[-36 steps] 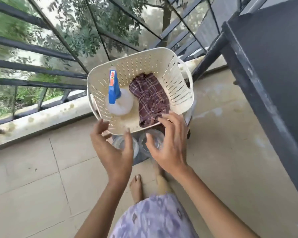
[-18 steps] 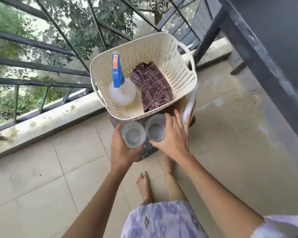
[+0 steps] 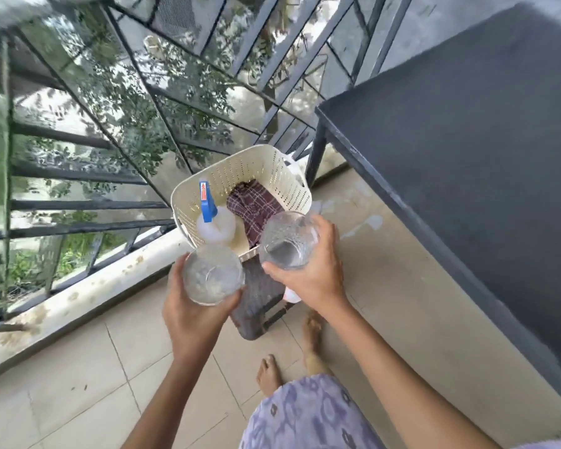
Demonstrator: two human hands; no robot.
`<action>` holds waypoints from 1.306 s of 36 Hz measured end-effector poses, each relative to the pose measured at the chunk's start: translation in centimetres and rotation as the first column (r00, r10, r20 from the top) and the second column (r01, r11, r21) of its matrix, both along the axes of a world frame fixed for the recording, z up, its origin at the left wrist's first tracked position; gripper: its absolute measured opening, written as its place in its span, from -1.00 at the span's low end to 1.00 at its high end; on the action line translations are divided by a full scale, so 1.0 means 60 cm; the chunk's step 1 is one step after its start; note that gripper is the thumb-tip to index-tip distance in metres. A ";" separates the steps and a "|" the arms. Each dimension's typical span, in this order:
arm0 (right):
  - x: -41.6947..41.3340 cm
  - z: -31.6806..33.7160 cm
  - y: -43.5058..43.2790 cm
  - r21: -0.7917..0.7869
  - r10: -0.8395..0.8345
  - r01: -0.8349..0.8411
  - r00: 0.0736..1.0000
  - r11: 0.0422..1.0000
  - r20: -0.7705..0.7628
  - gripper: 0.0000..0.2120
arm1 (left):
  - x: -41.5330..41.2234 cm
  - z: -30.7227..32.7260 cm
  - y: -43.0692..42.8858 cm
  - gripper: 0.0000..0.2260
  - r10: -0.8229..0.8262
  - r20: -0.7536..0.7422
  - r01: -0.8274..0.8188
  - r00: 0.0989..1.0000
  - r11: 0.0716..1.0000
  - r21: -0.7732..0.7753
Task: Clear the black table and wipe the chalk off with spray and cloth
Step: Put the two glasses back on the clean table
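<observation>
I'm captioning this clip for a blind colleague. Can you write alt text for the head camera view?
The left hand grips one clear glass and the right hand grips a second glass, by a cream basket holding a spray bottle and a checked cloth. The basket sits on a dark stool beside a black table.

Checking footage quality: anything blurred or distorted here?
Head view: soft daylight, no hard shadows; motion blur smears the grey metal railing upper left; wide-angle lens skews the black table; the clear glass tumbler in the left hand looks sharper.
</observation>
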State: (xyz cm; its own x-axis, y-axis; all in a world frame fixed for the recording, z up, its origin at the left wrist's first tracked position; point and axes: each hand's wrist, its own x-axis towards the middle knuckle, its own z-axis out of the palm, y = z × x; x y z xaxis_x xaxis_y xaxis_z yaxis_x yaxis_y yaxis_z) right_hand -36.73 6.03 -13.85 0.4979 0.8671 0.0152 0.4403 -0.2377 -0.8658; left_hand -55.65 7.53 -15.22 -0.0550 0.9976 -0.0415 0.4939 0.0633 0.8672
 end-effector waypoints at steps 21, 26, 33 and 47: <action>0.273 0.521 -0.052 0.606 -0.348 0.265 0.937 0.750 0.020 -0.12 | 0.378 0.533 0.106 -0.25 -0.395 0.183 0.254 0.900 0.817 0.517; 0.368 0.566 -0.107 0.652 -0.472 0.351 0.882 0.672 0.012 -0.11 | 0.498 0.586 0.061 -0.29 -0.486 0.212 0.306 0.848 0.774 0.554; 0.526 0.571 -0.219 0.639 -0.591 0.434 0.806 0.636 0.040 -0.10 | 0.684 0.596 -0.014 -0.31 -0.615 0.229 0.422 0.754 0.721 0.549; 0.760 0.469 -0.481 0.459 -0.760 0.650 0.644 0.606 0.091 -0.11 | 0.979 0.491 -0.211 -0.24 -0.762 0.226 0.659 0.606 0.641 0.394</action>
